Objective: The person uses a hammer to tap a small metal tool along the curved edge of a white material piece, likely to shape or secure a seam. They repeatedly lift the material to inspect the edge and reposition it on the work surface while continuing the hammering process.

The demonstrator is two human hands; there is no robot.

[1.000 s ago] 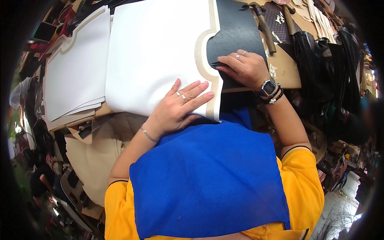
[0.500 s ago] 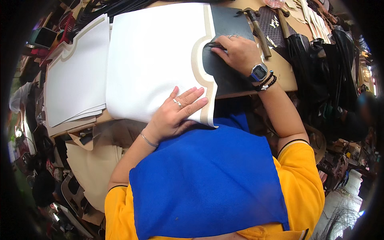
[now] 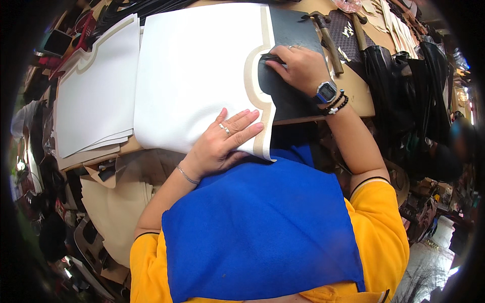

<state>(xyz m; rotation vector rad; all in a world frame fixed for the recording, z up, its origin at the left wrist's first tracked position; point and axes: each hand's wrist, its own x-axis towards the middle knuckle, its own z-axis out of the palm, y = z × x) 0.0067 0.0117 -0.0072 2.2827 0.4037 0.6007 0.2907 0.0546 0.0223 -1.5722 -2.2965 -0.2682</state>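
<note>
A large white leather-like sheet [image 3: 194, 65] lies on the bench, with a beige strip [image 3: 250, 78] along its right edge. That edge curves inward in a rounded notch. My left hand [image 3: 222, 139] rests on the sheet's near right corner, fingers stretched out over the strip and thumb lower, by the near edge. At the top of the notch my right hand [image 3: 298, 65] is closed round a small dark tool [image 3: 273, 58], whose tip meets the sheet's edge. The fingers hide most of this tool, so its exact kind does not show. Under the notch lies a dark board [image 3: 295, 33].
To the left is a stack of similar white pieces [image 3: 96, 96]. Two hammers, one with a wooden handle [image 3: 331, 48], lie beyond my right hand among pale scraps [image 3: 391, 22]. Black material [image 3: 381, 76] hangs at the right. A blue cloth [image 3: 262, 227] covers my lap.
My right hand and the dark tool have shifted very slightly left at the notch's top. The left hand keeps its place on the sheet.
</note>
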